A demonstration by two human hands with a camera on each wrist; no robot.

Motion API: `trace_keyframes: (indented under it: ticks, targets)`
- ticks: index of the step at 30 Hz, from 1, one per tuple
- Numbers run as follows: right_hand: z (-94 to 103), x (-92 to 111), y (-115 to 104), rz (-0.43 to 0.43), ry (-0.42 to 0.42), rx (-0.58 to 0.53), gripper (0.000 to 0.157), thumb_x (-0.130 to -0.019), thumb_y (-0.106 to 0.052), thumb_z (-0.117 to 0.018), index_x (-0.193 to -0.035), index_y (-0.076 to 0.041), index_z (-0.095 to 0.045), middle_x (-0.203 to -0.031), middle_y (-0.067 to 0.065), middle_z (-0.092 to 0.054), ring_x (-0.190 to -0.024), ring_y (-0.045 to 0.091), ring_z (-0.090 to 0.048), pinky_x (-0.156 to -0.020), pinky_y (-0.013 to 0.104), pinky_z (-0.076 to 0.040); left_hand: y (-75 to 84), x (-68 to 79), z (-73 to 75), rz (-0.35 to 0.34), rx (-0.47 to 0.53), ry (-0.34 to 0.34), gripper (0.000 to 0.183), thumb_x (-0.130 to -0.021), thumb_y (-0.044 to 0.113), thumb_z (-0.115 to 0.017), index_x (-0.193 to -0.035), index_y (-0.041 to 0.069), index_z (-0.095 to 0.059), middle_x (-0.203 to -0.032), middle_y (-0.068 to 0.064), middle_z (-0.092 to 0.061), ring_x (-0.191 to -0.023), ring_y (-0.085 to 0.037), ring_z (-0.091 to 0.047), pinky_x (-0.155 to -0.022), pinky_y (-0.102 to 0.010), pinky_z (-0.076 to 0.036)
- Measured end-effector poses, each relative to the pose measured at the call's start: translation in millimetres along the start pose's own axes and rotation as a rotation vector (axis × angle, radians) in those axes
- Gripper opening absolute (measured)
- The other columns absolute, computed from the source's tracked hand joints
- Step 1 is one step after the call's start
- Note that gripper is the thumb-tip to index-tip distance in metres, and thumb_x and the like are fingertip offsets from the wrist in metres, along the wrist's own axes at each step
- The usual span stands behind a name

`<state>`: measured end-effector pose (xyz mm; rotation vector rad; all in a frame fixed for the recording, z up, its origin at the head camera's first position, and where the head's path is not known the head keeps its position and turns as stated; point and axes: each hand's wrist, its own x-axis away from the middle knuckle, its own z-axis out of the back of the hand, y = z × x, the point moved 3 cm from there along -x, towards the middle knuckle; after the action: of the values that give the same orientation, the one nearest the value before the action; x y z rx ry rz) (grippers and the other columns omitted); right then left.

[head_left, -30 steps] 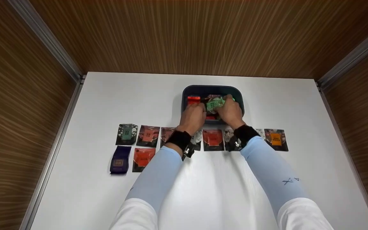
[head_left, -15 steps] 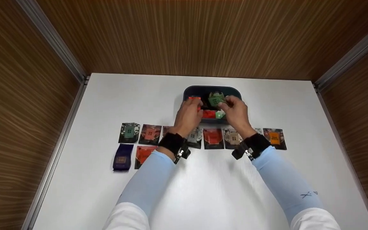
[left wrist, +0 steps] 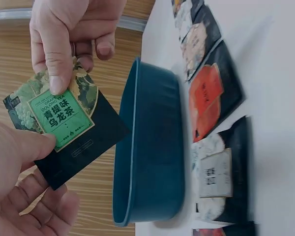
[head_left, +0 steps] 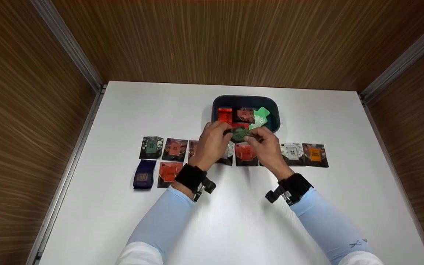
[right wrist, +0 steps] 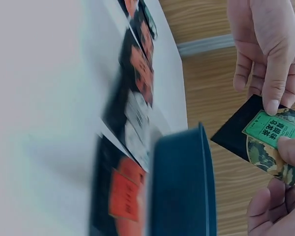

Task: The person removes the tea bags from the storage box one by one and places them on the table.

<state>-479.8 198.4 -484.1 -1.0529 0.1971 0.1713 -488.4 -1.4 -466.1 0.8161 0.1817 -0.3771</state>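
A tea sachet [left wrist: 73, 120], black with a green label and grape pictures, is held between both hands near the front rim of the dark teal bin [head_left: 275, 127]. My left hand [head_left: 212, 144] pinches one side of it, thumb on its printed face. On the other side my right hand [head_left: 269, 149] pinches it, also thumb on top. Inside the bin lie a red packet [head_left: 225, 115], a dark sachet with a red label [head_left: 245, 114] and a bright green packet [head_left: 260, 117]. The hands hide part of the bin's front.
Several tea sachets lie in a row before the bin, from a green-labelled one [head_left: 151, 147] to an orange-labelled one [head_left: 315, 155]. Below the row's left end are a purple packet [head_left: 144, 175] and a red-labelled sachet [head_left: 169, 172]. Wood-grain panels [head_left: 212, 44] border the white table [head_left: 234, 221].
The green-labelled sachet has come out of the bin toward the body in my right hand. My left hand has left the red packet's side and now pinches the sachet too.
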Motion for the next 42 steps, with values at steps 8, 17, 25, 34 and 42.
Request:
trace_keyframes:
  ticks: [8, 17, 25, 34, 42]
  targets:
    - [-19.2, 21, 16, -0.152, 0.012, -0.136, 0.015, -0.097, -0.011, -0.076, -0.106, -0.001, -0.070, -0.092, 0.009, -0.073, -0.080, 0.012, -0.063, -0.066, 0.021, -0.049, -11.3, 24.5, -3.4, 0.150, 0.190, 0.039, 0.014, -0.102, 0.015, -0.070, -0.114, 0.007, -0.074, -0.112, -0.009, -0.074, -0.100, -0.025, -0.069, -0.086, -0.040, -0.056]
    - [-42.3, 38, 28, -0.244, 0.007, -0.200, 0.009, -0.097, -0.006, -0.074, -0.093, 0.002, -0.073, -0.077, 0.000, -0.067, -0.069, 0.027, -0.063, -0.057, 0.024, -0.051, -34.4, 53.7, -15.2, 0.270, 0.241, -0.027, 0.014, -0.102, 0.008, -0.068, -0.115, 0.004, -0.068, -0.101, -0.011, -0.073, -0.090, -0.024, -0.069, -0.080, -0.039, -0.055]
    - [-64.2, 58, 29, -0.351, -0.156, -0.059, 0.015, -0.098, -0.015, -0.071, -0.088, -0.005, -0.074, -0.066, 0.002, -0.067, -0.050, 0.009, -0.055, -0.048, 0.023, -0.043, -53.1, 89.2, -19.3, 0.397, 0.117, -0.057, 0.020, -0.101, 0.016, -0.071, -0.117, 0.010, -0.061, -0.088, -0.007, -0.077, -0.073, -0.022, -0.072, -0.066, -0.039, -0.054]
    - [-81.3, 71, 26, -0.316, -0.268, 0.203, 0.019, -0.095, -0.019, -0.072, -0.079, -0.011, -0.077, -0.070, -0.003, -0.068, -0.069, 0.016, -0.060, -0.067, 0.031, -0.048, -62.0, 118.5, -22.0, 0.436, -0.005, -0.127, 0.013, -0.099, 0.015, -0.071, -0.099, 0.009, -0.060, -0.077, -0.009, -0.072, -0.070, -0.028, -0.069, -0.064, -0.042, -0.052]
    - [-86.4, 76, 23, -0.281, -0.296, 0.291, 0.020, -0.092, -0.020, -0.071, -0.074, -0.013, -0.075, -0.070, -0.002, -0.069, -0.070, 0.018, -0.062, -0.068, 0.034, -0.050, -68.9, 128.8, -17.1, 0.498, -0.039, -0.171, 0.009, -0.096, 0.009, -0.071, -0.095, 0.006, -0.063, -0.078, -0.008, -0.069, -0.072, -0.029, -0.067, -0.067, -0.042, -0.054]
